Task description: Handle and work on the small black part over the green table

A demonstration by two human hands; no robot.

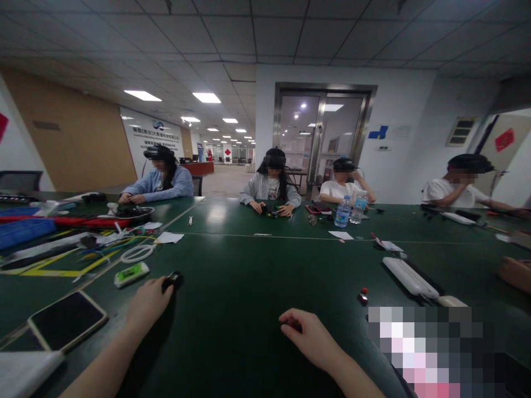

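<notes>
At the left of the head view, my left hand [150, 298] reaches forward over the dark green table. Its fingers are closed on a small black object [176, 279] with a shiny spot, whose kind I cannot make out. My right hand [307, 334] rests loosely curled at the lower middle, with a gap between thumb and forefinger. Nothing plain shows in it, though its palm side is partly hidden. Just beyond my left hand lies a green and white packet [131, 274]. A tablet-like device [68, 319] with a dark screen lies left of my left forearm.
Coiled white cable [138, 254], coloured wires and blue trays [25, 232] crowd the left. A small red-and-dark item [363, 296] and a white power strip [410, 278] lie at right. Water bottles [343, 213] stand farther back. Several people wearing headsets sit around the table.
</notes>
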